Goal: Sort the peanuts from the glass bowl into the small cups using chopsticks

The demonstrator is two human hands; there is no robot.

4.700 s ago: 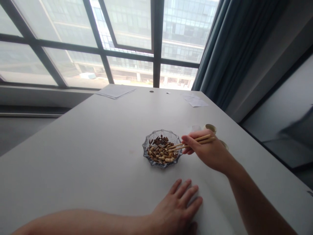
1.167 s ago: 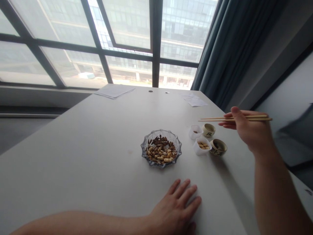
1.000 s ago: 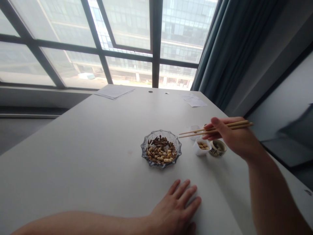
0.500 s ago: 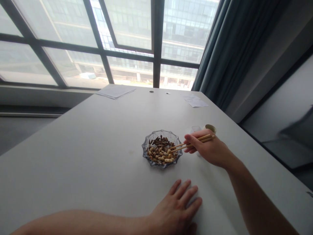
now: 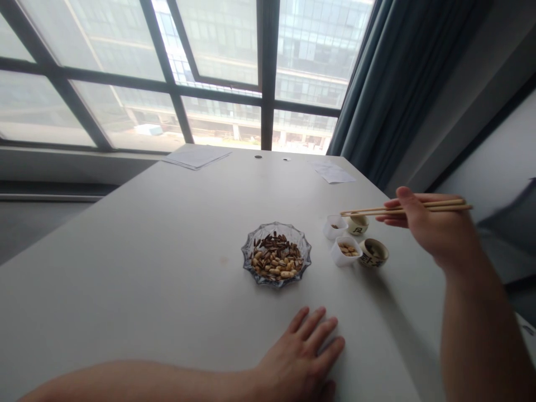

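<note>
Pale wooden chopsticks (image 5: 368,211) are riding high in the right hand (image 5: 435,223), and that hand is pinching them together between thumb and fingers!

Is anything gripped at the tips?

Nothing I can make out! The tips are pointing left, hovering over a small white cup (image 5: 329,225) holding a few dark bits, and they aren't touching it.

And the rest of the cups?

A second small white cup (image 5: 340,258) is sitting just in front, holding peanuts (image 5: 347,249), with two ceramic cups (image 5: 372,252) beside them toward the right edge of the tabletop (image 5: 125,279).

What's the left hand doing?

The left hand (image 5: 299,352) is lying spread, fingers apart and pressing on the tabletop near its front edge, holding nothing.

And the main dish?

A scalloped glass bowl (image 5: 247,259) is sitting left of the cups, well apart from the right hand, filled with sunflower seeds (image 5: 272,243) and more peanuts.
</note>
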